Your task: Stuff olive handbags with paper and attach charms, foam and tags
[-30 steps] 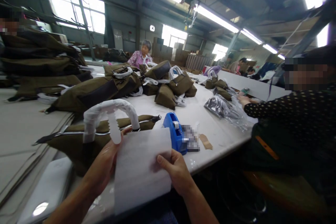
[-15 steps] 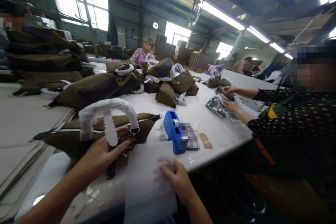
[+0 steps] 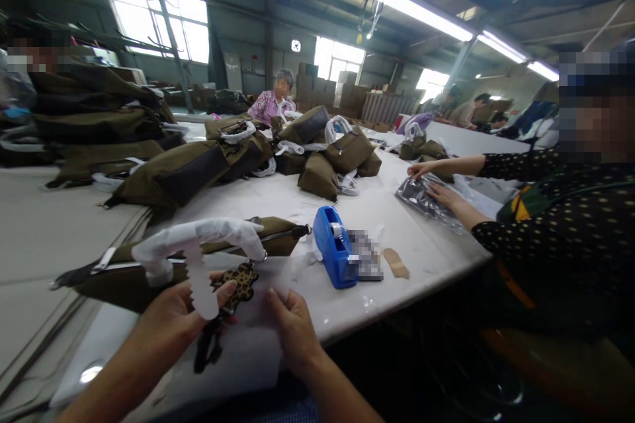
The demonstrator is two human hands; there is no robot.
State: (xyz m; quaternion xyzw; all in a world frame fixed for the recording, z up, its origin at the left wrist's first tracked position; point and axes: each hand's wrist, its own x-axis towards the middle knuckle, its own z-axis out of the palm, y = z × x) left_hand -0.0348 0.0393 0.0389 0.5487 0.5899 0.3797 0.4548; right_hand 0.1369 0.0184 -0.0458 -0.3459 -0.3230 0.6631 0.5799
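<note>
An olive bag (image 3: 278, 232) with a zip and a white-wrapped handle (image 3: 198, 236) lies at the table's near edge. My left hand (image 3: 171, 317) pinches a leopard-patterned charm (image 3: 242, 285) that hangs by the handle's right end; a dark strap dangles below. In front of that hand hangs a white strip with a toothed edge (image 3: 202, 284). My right hand (image 3: 296, 327) pinches the edge of a thin translucent white sheet (image 3: 248, 350), which lies behind and below the charm. Right of the bag stands a blue tape dispenser (image 3: 333, 254).
Olive bags (image 3: 169, 175) with wrapped handles are heaped across the table (image 3: 367, 208), and more are stacked at the left. A brown paper piece (image 3: 395, 263) lies beside the dispenser. At the right, a person's hands (image 3: 441, 192) touch a plastic-wrapped dark item.
My right hand has moved left with the sheet, which now reaches behind the charm. The charm has turned into clearer view in my left hand, and the bag's handle leans lower.
</note>
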